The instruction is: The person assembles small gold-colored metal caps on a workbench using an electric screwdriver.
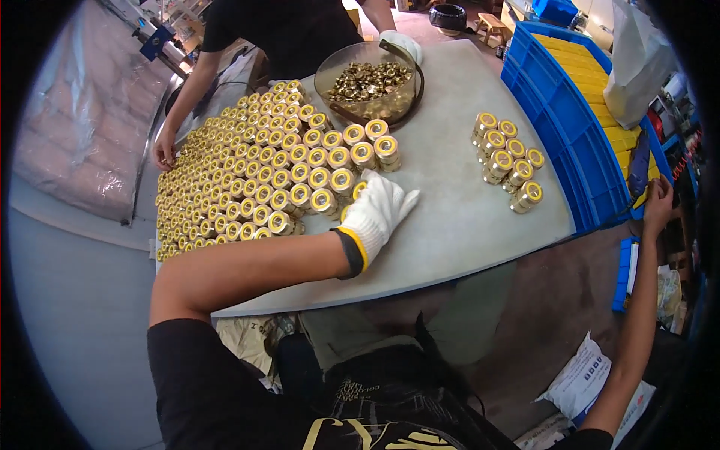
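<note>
My left hand (377, 210), in a white knit glove, lies against the front right edge of a dense group of metal cylinders (300, 174) with yellow ring tops. Its thumb stretches away from the other fingers, which partly cover a few cylinders. Far to the right, my bare right hand (658, 204) is at the blue crate's near end, beside a dark blue elongated object (638, 161). The fingers there look bent together; what they hold, if anything, I cannot make out. A smaller cluster of stacked cylinders (516, 154) stands apart on the grey tabletop (450, 217).
A clear round bowl (322, 75) of small brass-coloured parts stands at the table's far side. Across the table, another person's bare hand (163, 150) touches the far-left cylinders; their gloved hand (403, 45) is by the bowl. The blue crate (547, 112) contains yellow blocks (581, 67).
</note>
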A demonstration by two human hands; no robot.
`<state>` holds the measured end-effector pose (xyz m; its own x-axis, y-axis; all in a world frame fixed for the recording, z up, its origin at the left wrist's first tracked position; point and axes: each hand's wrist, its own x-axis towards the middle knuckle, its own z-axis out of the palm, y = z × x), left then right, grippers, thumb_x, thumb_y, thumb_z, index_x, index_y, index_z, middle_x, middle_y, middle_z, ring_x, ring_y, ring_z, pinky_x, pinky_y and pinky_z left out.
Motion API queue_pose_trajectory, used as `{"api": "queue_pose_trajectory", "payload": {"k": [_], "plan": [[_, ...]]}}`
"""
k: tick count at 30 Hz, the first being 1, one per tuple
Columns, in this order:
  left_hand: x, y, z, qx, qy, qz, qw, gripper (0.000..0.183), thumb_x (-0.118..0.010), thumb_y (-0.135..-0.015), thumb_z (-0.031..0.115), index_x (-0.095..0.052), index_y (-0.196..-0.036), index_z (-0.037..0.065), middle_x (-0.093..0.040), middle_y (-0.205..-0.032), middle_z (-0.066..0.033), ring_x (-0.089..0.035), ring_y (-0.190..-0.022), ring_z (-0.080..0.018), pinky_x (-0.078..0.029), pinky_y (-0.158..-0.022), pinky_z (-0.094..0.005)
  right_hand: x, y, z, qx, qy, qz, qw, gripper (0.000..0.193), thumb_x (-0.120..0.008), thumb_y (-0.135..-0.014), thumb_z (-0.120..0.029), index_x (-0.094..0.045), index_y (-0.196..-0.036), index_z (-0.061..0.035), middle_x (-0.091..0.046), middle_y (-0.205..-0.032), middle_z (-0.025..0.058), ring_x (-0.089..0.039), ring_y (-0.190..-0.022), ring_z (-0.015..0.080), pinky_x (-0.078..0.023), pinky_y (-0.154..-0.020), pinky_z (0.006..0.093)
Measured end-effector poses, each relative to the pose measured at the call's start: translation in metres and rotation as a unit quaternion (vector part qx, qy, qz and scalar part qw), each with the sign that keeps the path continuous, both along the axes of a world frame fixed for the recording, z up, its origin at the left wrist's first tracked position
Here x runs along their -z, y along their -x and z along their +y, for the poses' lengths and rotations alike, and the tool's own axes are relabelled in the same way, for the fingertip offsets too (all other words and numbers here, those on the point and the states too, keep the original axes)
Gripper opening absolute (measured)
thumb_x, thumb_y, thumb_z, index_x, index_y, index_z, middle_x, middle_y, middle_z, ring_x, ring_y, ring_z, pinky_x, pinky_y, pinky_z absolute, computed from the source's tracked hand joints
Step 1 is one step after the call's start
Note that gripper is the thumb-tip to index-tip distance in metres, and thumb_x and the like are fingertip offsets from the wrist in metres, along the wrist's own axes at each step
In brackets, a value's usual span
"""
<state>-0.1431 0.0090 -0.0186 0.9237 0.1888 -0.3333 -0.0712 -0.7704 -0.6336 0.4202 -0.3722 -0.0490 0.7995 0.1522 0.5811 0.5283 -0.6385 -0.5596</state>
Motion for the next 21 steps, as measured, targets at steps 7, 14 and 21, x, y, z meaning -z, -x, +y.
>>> {"api": "queue_pose_trajectory", "payload": {"k": [7, 14, 21], "plan": [[0.022, 0.003, -0.028, -0.013, -0.112, 0.073, 0.991, 0.060, -0.045, -0.098, 0.013, -0.033, -0.155, -0.002, -0.049, -0.149, -0.0187, -0.042, -0.140, -0.0397, -0.021, -0.122, -0.0576, 0.002, 0.002, 0.001, 0.005, 0.012, 0.010, 1.000, 0.043, -0.059, -0.103, -0.034, -0.059, -0.136, -0.0065, -0.068, -0.125, 0.0143, -0.066, -0.114, 0.0251, -0.049, -0.098, 0.0357], [0.032, 0.012, -0.003, -0.018, -0.094, 0.026, 0.995, 0.061, -0.040, -0.095, 0.014, -0.034, -0.152, -0.007, -0.032, -0.161, -0.0218, -0.024, -0.152, -0.0393, -0.013, -0.127, -0.0531, -0.006, -0.005, -0.017, -0.006, -0.007, 0.001, 1.000, 0.043, -0.059, -0.102, -0.034, -0.060, -0.135, -0.0060, -0.071, -0.119, 0.0135, -0.068, -0.108, 0.0239, -0.050, -0.096, 0.0353], [0.014, -0.043, -0.001, -0.031, 0.359, -0.305, 0.881, 0.079, -0.066, -0.081, 0.015, -0.032, -0.149, -0.007, -0.044, -0.150, -0.0274, -0.043, -0.140, -0.0394, -0.034, -0.118, -0.0470, -0.022, 0.053, 0.028, 0.044, 0.008, -0.024, 0.999, 0.038, -0.062, -0.100, -0.028, -0.062, -0.129, -0.0038, -0.071, -0.116, 0.0132, -0.069, -0.105, 0.0232, -0.052, -0.091, 0.0353]]}}
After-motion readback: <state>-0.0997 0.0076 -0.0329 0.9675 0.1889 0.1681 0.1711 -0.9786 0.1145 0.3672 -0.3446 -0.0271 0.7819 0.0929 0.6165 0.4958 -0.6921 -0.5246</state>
